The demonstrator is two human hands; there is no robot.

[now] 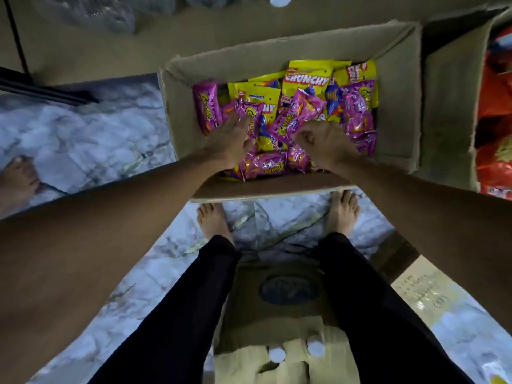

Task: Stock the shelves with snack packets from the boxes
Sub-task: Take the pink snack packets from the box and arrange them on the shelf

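Box (399, 87), on floor: pink and yellow packets (357, 112) loose inside, just ahead of and under both hands.
Left hand (230, 139): fingers straight, resting on a pink packet (250, 110).
Right hand (324, 142): fingers curled at another packet's edge; cannot tell whether it grips.

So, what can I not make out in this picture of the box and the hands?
Head view, box: its floor is covered by the snack packets.
Right hand: fingertips curl under, hidden by the hand itself; a grip cannot be confirmed.
Red packets: cut off by the right edge and a cardboard flap.
Near carton: oval print blurred, unreadable.
Shelves: not in view.
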